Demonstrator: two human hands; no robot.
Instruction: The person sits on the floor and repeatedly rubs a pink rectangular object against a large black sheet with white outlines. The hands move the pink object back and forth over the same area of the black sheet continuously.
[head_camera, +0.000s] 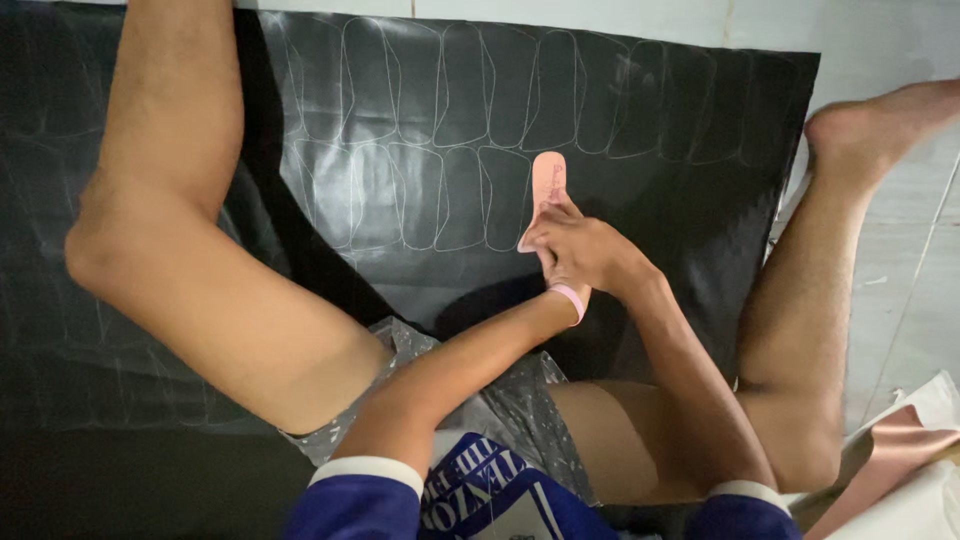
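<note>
— How many things are in front of you?

— One black sheet (650, 120) spread on the floor, and one pink template (548, 180) lying on it, roughly at the sheet's middle, nearer its far edge. Two rows of chalk outlines (420, 150) run across the sheet to the template's left.

— And your hands?

— Both meet at the template's near end. My right hand (585, 250) lies on top, fingers curled and pressed down on it. My left hand (552, 265) is mostly hidden beneath the right, so I cannot tell its grip. A pink wristband (570, 298) sits on my left wrist.
</note>
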